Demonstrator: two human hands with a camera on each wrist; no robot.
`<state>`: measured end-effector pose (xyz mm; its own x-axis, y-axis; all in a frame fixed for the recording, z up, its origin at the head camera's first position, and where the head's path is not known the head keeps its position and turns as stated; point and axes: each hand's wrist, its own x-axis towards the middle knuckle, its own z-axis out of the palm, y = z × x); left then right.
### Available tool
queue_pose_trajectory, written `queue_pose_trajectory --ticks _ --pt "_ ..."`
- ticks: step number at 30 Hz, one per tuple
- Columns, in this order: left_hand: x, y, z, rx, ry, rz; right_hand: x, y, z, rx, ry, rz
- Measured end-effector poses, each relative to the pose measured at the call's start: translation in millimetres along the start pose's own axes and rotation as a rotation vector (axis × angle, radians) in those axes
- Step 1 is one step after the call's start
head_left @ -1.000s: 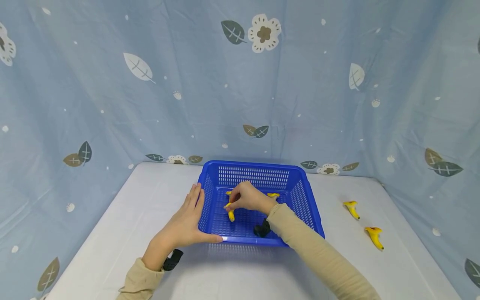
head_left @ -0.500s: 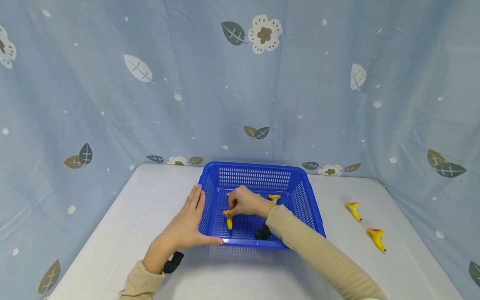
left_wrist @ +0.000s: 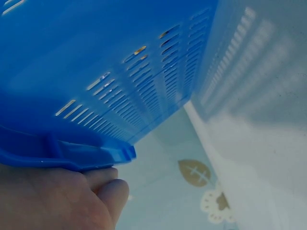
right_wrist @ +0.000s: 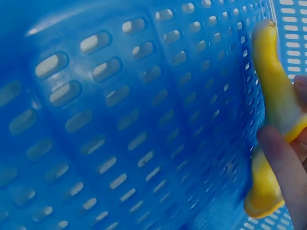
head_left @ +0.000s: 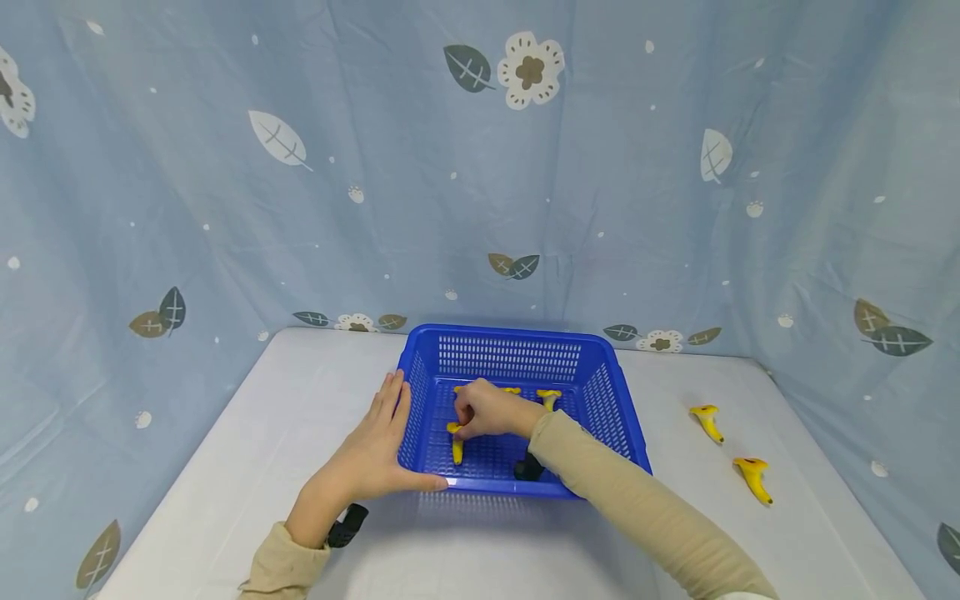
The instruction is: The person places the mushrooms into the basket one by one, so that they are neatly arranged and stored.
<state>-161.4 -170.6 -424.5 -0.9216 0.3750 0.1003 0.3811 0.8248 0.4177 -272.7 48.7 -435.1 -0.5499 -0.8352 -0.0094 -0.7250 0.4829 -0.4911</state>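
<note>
A blue plastic basket [head_left: 632, 417] with slotted walls stands in the middle of the table. Inside it, my right hand [head_left: 495, 410] pinches a yellow chanterelle mushroom [head_left: 457, 450] between thumb and fingertips, low near the basket floor, with the stem pointing toward me. The right wrist view shows that mushroom [right_wrist: 267, 57] close to the slotted surface, partly covered by my fingers. My left hand [head_left: 369, 450] rests at the basket's near left corner, fingers straight along the left side and thumb on the front rim. The left wrist view has this hand [left_wrist: 62, 201] against the rim [left_wrist: 86, 155].
More yellow mushrooms lie toward the back of the basket, one [head_left: 550, 398] beyond my right wrist and others partly hidden by my hand. Right of the basket, two mushrooms, a farther one [head_left: 707, 422] and a nearer one [head_left: 753, 479], lie on the white-covered table [head_left: 337, 354]. A patterned curtain [head_left: 420, 183] hangs around it.
My right hand has moved slightly down and toward me with the mushroom, whose stem now points straighter toward the front. My left hand stays on the basket.
</note>
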Motion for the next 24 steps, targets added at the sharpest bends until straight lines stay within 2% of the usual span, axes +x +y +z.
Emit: queue_pose_trajectory --ticks 7,13,19,24 --pt "0.5 0.6 0.0 -0.007 0.003 0.004 -1.0 0.5 -0.6 -0.020 -0.023 0.018" --pt "0.1 1.0 -0.3 0.007 -0.004 -0.009 -2.2 1.9 -5.9 -0.019 -0.030 -0.007" --pt "0.3 1.7 -0.1 0.002 -0.011 -0.015 -5.3 4.5 -15.7 0.063 0.014 -0.007" --pt "0.5 1.5 0.0 0.007 -0.011 -0.019 -8.5 6.5 -23.5 0.090 0.056 0.009"
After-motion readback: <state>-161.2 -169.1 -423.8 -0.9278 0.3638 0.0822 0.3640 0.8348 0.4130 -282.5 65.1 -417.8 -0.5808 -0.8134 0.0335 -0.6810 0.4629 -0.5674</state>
